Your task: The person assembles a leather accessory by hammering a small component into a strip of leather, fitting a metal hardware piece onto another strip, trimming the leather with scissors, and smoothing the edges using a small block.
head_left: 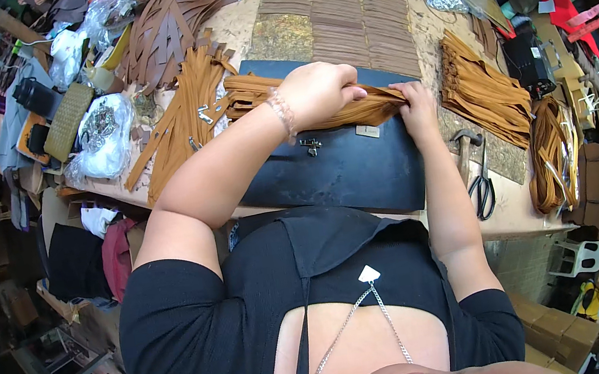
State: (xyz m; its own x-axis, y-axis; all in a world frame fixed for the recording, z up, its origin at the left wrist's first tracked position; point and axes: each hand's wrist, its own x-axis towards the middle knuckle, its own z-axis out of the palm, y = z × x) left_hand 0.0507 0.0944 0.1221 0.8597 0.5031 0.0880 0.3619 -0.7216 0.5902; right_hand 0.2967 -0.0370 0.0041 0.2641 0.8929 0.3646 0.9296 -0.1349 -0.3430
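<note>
A bundle of long tan leather-like strips (373,109) lies across the black board (344,177) in front of me. My left hand (319,94) is curled over the middle of the bundle, its thumb and fingers pressed together on the strips. At the bundle's right end, my right hand (417,105) grips the strip ends between thumb and fingers. Just below the bundle on the board are a small metal clip (310,145) and a flat pale metal piece (367,131).
Loose tan strips with metal hooks (182,115) spread to the left. On the right are another tan bundle (484,96), a hammer (466,140), black-handled scissors (481,190) and a coiled strip bundle (549,156). Brown strips in rows (360,21) lie beyond the board.
</note>
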